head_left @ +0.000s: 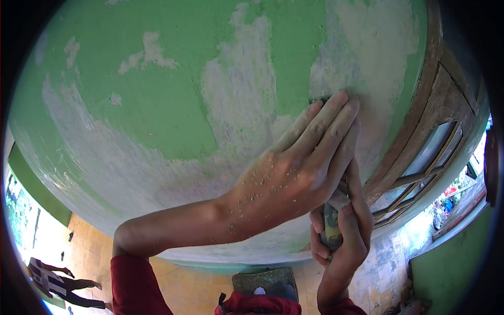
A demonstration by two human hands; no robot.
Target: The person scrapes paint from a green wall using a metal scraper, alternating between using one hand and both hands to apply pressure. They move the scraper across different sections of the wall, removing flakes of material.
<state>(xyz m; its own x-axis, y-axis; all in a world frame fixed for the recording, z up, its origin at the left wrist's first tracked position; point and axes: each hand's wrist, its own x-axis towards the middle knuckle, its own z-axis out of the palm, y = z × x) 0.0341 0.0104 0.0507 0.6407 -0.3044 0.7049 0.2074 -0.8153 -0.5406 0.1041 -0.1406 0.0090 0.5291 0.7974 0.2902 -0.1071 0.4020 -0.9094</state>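
Note:
My right hand [346, 231] is wrapped round the worn, yellow-and-dark handle of a scraper [332, 223], low in front of the wall. Above it my left hand [304, 157] lies with its fingers stretched out and pressed flat over the tool's blade end. A dark bit of the blade shows at the fingertips, against the wall [173, 105]; the rest is hidden under the hand. Paint flakes are stuck to the back of my left hand and wrist. Green paint covers part of the wall, with large whitish patches bared.
A wooden window frame [420, 136] with glass panes borders the wall on the right. Below lies a tiled floor [194, 286] with a dark mat [265, 278]. Another person [60, 283] is at the lower left. A low green wall [446, 278] stands at the lower right.

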